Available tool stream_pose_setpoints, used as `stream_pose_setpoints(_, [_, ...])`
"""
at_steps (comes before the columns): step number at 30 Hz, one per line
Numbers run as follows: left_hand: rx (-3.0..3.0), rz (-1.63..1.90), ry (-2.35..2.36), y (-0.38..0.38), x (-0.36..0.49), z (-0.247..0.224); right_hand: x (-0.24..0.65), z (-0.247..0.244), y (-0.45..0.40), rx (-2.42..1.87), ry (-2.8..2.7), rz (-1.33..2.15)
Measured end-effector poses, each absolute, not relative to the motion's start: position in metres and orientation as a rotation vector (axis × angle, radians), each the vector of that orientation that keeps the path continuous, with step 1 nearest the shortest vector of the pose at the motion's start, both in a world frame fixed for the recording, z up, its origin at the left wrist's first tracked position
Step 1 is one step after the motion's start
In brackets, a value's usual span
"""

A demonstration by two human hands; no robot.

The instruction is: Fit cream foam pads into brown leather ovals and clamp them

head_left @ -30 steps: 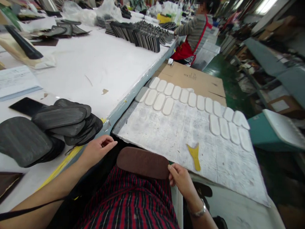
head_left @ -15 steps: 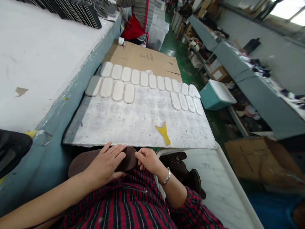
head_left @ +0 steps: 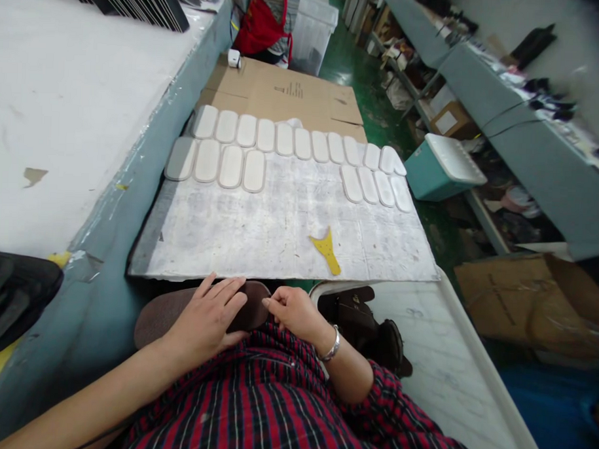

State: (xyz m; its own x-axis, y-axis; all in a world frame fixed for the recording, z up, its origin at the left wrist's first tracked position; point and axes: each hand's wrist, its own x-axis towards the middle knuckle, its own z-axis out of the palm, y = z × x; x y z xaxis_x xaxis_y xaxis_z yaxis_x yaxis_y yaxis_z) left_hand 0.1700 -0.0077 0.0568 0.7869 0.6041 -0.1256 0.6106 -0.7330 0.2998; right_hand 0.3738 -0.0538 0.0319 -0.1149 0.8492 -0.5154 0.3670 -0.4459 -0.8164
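A dark brown insole (head_left: 166,311), long with rounded ends, lies across my lap below the table edge. My left hand (head_left: 212,316) rests flat over its middle, fingers stretched out and apart, thumb towards my body. At the insole's right end, my right hand (head_left: 289,309) is closed in a pinch on the rim, its other fingers curled. Whether something small is also between those fingertips is hidden. Beyond my hands, a yellow Y-shaped piece (head_left: 327,252) lies on the white-covered table (head_left: 290,217).
Rows of pale oval pads (head_left: 231,167) lie across the table, with cardboard (head_left: 304,97) behind them. To my right are dark brown shoe parts (head_left: 352,315) on a pale marbled surface (head_left: 452,361). A blue-sided bench (head_left: 135,160) runs along my left. A teal bin (head_left: 432,170) stands beyond.
The view has tilted slightly downward, so the far room sits higher in the picture. Both hands keep nearly the same place on the insole.
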Motion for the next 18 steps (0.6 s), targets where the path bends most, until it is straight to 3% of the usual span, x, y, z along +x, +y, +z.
stream_pose_setpoints(12, [2.536, 0.011, 0.983, 0.001, 0.134, 0.05, 0.376, 0.03, -0.071, -1.474, -0.827, 1.892])
stream_pose_setpoints(18, [2.668, 0.059, 0.955, -0.008, 0.142, 0.051, 0.357, 0.04, -0.072, -1.669, -0.907, 1.754])
